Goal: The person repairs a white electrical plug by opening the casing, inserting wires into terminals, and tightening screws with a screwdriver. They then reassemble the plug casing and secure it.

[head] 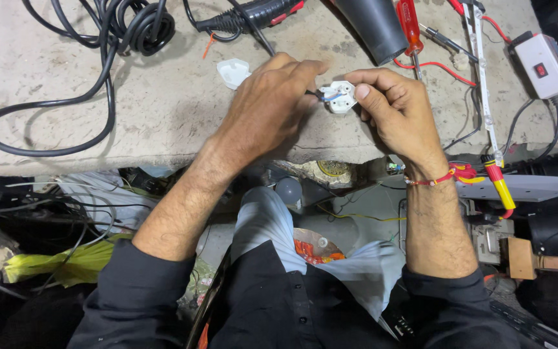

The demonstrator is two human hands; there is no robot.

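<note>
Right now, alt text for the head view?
Two bare hands hold an opened white plug base over a worn bench: right hand grips it, left hand works at its wires. The plug's white cover, a coiled black cable and a red screwdriver lie nearby.

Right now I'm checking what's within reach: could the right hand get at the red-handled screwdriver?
Probably yes. The screwdriver lies uncovered on the bench just beyond the right hand, but that hand holds the open white plug and must release it first.

free: bare benchtop [163, 110] left | blocked: screwdriver [409, 26], wires right
</note>
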